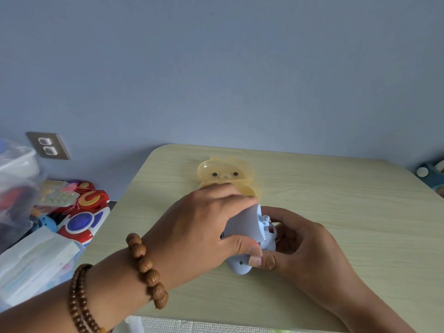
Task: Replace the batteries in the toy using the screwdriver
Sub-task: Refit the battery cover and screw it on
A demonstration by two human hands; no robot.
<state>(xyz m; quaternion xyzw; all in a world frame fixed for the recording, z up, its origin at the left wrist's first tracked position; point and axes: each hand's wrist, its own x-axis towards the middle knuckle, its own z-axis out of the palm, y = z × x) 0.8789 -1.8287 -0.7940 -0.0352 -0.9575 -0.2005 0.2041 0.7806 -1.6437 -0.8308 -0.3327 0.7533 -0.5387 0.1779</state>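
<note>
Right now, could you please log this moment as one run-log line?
left hand: grips blue toy from above | right hand: holds toy's side | bear-shaped case: on table behind | screwdriver: not in view

Left hand [204, 227] and right hand [302, 251] curled

Lighting's soft and even, kinda cool daylight with a bluish cast, no glare, and just a faint shadow on the tabletop [336, 212] under the left hand [199, 227]. Whole thing's a bit mushy, and the toy [245, 227] looks smeared. The wide lens bends the tabletop edges and tilts the outlet [48, 145], and the clutter [81, 212] far left is blurry.
</note>
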